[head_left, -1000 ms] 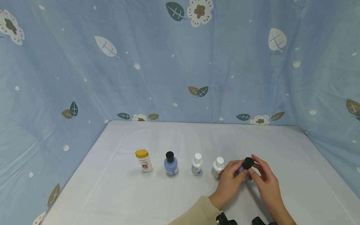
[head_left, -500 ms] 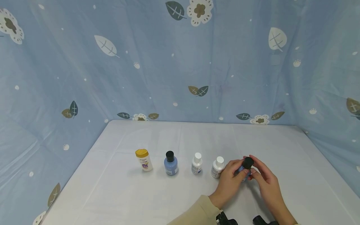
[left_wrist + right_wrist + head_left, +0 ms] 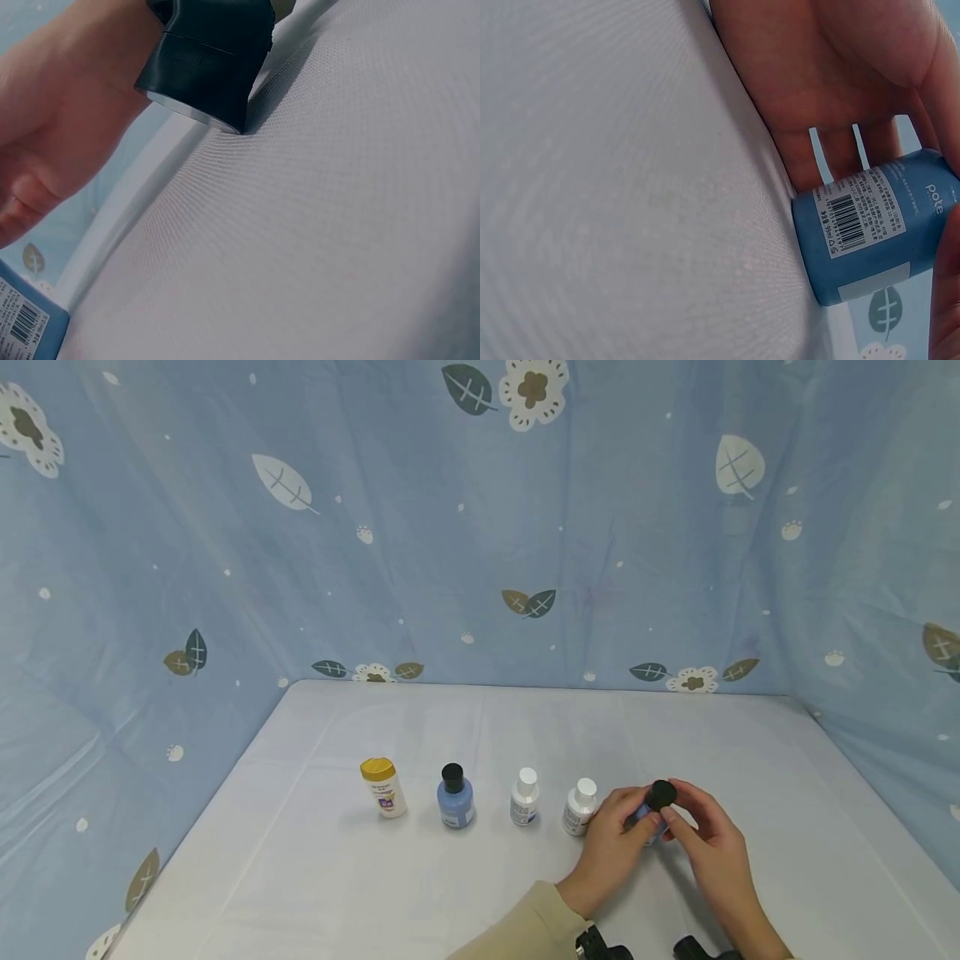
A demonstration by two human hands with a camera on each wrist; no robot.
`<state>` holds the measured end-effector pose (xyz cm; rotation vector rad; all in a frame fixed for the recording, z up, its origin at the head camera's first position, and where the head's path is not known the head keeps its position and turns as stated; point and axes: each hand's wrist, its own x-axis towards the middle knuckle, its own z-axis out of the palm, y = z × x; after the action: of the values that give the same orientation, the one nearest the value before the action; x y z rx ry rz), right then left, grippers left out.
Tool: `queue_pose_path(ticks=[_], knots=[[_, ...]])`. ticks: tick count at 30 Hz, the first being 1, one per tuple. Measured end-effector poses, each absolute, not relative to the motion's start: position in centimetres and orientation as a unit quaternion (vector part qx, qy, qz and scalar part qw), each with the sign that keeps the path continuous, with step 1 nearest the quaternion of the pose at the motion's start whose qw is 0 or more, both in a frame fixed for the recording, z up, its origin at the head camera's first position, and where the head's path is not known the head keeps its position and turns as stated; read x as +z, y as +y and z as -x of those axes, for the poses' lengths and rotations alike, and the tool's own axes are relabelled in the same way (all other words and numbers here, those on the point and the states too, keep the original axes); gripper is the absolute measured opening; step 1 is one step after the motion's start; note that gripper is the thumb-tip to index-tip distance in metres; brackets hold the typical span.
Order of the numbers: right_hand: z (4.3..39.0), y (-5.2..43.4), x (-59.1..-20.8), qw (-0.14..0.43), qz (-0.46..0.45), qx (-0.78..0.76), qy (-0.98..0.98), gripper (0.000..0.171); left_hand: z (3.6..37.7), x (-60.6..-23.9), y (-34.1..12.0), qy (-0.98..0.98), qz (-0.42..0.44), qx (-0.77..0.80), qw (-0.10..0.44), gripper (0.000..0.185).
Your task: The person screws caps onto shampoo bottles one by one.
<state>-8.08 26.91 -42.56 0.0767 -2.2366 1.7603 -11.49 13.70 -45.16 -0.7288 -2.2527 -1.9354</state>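
Now, hands: both hands are at one small blue plastic bottle with a round black cap [image 3: 652, 810].
Left hand: the left hand [image 3: 611, 852] is curled round the blue body of that bottle and holds it.
Right hand: the right hand [image 3: 708, 847] has its fingertips pinched on the black cap [image 3: 661, 795], so it holds the cap.
Blue bottle: it stands on the white counter [image 3: 337, 893], at the right end of a row of bottles.
Bottle label: from the right wrist view, the blue bottle [image 3: 874, 225] has a white patch with a bar code and sits with its bottom on the counter [image 3: 615, 187].
Row: just left of the held bottle is a small white bottle with a white cap [image 3: 580, 807], close by the left hand.
Next: left of that is another small white bottle with a white cap and a dark label [image 3: 524, 797].
Next: further left is a round blue bottle with a black cap [image 3: 455, 797].
Far end: well apart from the held bottle, at the left end, is a white bottle with a yellow cap [image 3: 383, 787].
Behind: a blue cloth with leaves and flowers [image 3: 480, 527] hangs behind the counter, past the row.
Sleeve: a tan sleeve [image 3: 525, 931] covers the left arm.
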Motion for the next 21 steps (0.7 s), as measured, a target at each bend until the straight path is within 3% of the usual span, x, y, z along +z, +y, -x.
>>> queue_pose_path(ticks=[21], knots=[[8.07,27.15,-42.77,0.147,-0.050,0.646,-0.747,0.043,11.49,-45.17,13.72,-0.741,0.247,-0.622,0.059,0.036]])
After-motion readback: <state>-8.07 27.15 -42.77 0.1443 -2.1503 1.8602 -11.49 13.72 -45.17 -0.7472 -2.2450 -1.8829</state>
